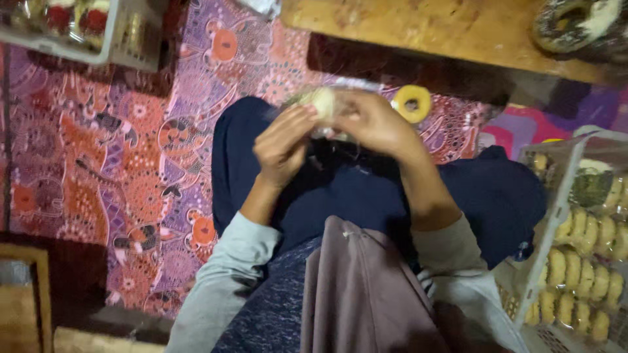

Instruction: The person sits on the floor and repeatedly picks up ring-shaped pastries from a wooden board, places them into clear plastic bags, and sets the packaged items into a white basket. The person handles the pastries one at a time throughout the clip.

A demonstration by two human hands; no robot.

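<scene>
My left hand (282, 140) and my right hand (375, 122) meet above my lap and both grip a pale round pastry in a clear plastic wrapper (322, 103). The fingers of both hands pinch the wrapper's edges. The pastry is blurred and partly hidden by my fingers. My legs in dark blue trousers (340, 189) lie under the hands.
A yellow ring-shaped item (412, 102) lies on the patterned mat (131, 163) beyond my hands. A low wooden table (418, 29) stands ahead. A pale crate (556, 216) with several wrapped pastries sits at right. Another crate (124, 39) is at top left.
</scene>
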